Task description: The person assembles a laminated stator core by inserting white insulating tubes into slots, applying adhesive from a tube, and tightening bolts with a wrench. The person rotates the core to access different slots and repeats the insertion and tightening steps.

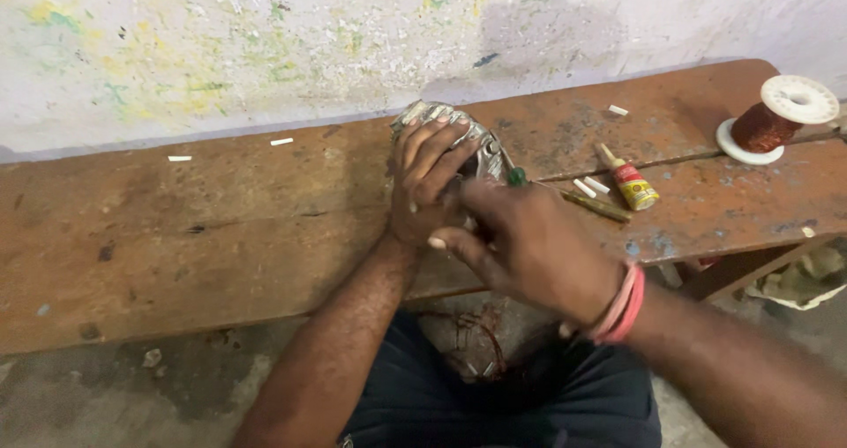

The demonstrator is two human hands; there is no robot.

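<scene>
Gripping a silvery metal part (445,129) from above, the left hand (425,188) has its fingers curled over the near face of it, closed around it and pressing it down on the wooden bench (221,219). The part sticks out just past the fingertips on the far side, toward the wall (265,42), so it lies ahead of both hands and a little to the left of the right one.

The right hand (520,245) comes in from the right and sits nearer the person's body, knuckles up, fingers bent and closed around the handle of a thin tool (516,176) with a small green knob. Only the tip of that tool shows above the hand; how the fingers pinch it I cannot tell. The tool points up and away toward the metal part, touching or nearly touching its right edge. The left hand is the closer one to the part; the right reaches it only through the tool.

Just right of the right hand lie a slim yellowish rod (595,205), a small glue bottle (628,179) on its side, and a few white slips. Well off to the right stands a spool of copper wire (776,117).
</scene>
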